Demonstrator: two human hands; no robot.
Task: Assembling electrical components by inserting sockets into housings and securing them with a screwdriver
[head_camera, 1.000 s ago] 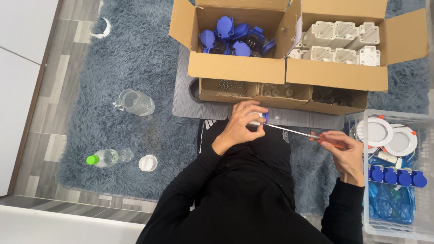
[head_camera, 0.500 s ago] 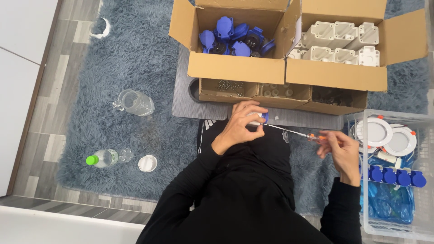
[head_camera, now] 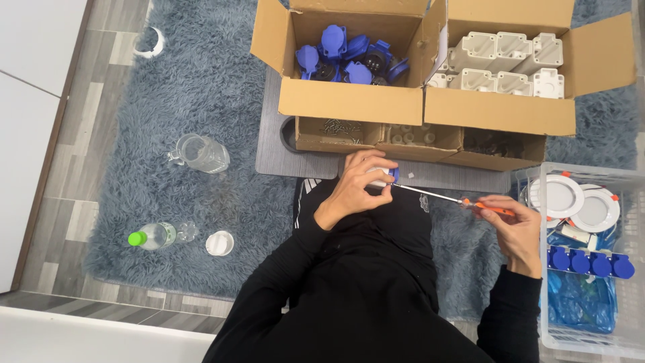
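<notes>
Left hand (head_camera: 356,185) clamps a small white-and-blue socket (head_camera: 384,176) over the lap, right hand (head_camera: 514,225) grips a screwdriver (head_camera: 447,197) with its tip at it; screw not visibly seated.

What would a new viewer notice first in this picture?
First, the two hands at the centre: the left hand grips a small white and blue part, and the right hand points an orange-handled screwdriver at it. Behind them, open cardboard boxes hold blue sockets and white housings.
</notes>
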